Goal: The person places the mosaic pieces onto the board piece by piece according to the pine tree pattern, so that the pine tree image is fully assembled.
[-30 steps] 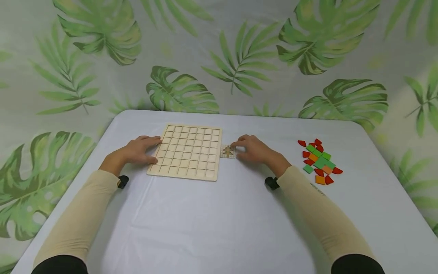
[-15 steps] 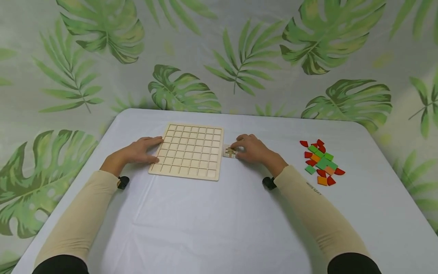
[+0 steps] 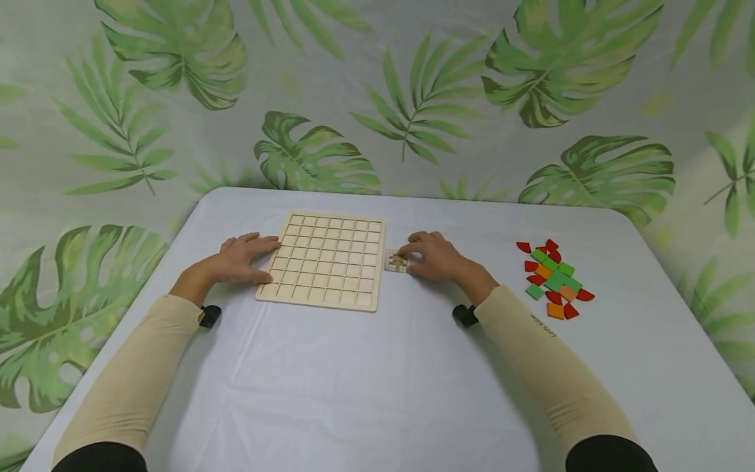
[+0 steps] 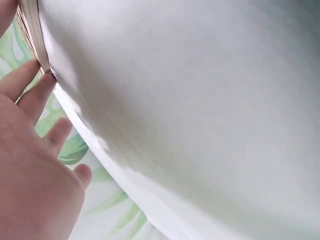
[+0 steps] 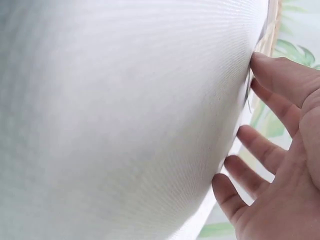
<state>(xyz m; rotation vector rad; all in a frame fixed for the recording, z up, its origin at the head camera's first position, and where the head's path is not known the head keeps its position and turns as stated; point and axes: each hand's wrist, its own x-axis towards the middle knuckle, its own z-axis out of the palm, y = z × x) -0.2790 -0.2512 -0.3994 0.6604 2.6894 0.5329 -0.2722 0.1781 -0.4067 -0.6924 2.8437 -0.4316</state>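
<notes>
A square wooden board [image 3: 329,262] with a grid of shallow cells lies flat on the white table. My left hand [image 3: 240,259] rests at its left side, fingers spread, with fingertips at the rim; the left wrist view shows two fingertips against the board's edge [image 4: 34,35]. Just right of the board lies a small gridded card [image 3: 396,261] with a brownish printed figure. My right hand [image 3: 435,257] overlaps the card's right part, index finger and thumb touching it. In the right wrist view the fingers [image 5: 265,145] are loosely spread, tips at the tabletop.
A loose group of flat pieces [image 3: 554,280], red, green and orange, some quarter-round and some square, lies to the right beyond my right hand. Behind the table's far edge [image 3: 448,202] hangs a leaf-patterned cloth [image 3: 425,98].
The card has shifted slightly right against the board, and my right hand covers a little more of it. My left hand stays at the board's left edge, with its fingers barely moved.
</notes>
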